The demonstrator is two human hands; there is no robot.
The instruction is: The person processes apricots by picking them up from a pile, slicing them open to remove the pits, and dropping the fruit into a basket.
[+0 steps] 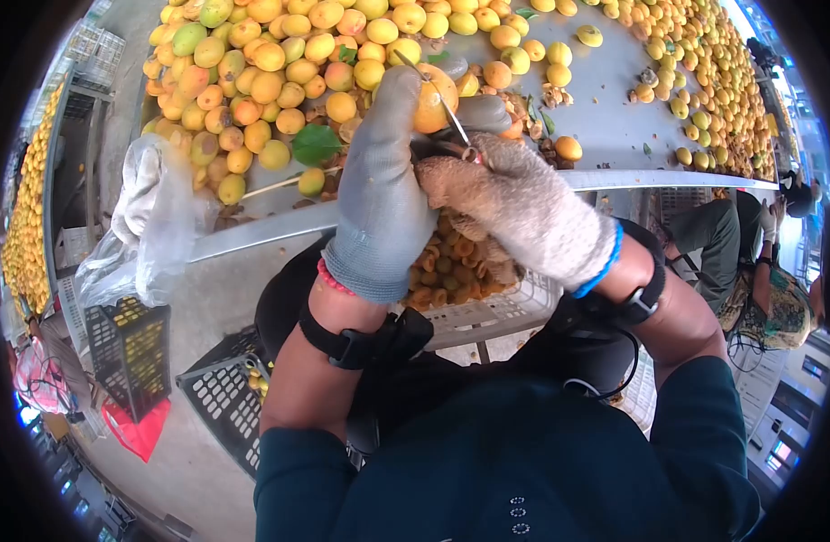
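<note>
My left hand (376, 185), in a grey coated glove, grips an orange-yellow apricot (430, 101) between thumb and fingers above the table edge. My right hand (528, 203), in a stained white knit glove with a blue cuff, is closed round a small knife whose thin blade (455, 119) lies across the fruit. Its handle is mostly hidden in the fist. Both hands are close together. Below them, a white plastic crate (514, 307) on my lap side holds cut apricot pieces (451, 257).
Whole apricots (269, 59) are heaped on the metal table (605, 117), with a green leaf (317, 144) and scraps among them. A plastic bag (149, 212) hangs over the left edge. Black crates (225, 393) stand on the floor. Another person (731, 235) sits at right.
</note>
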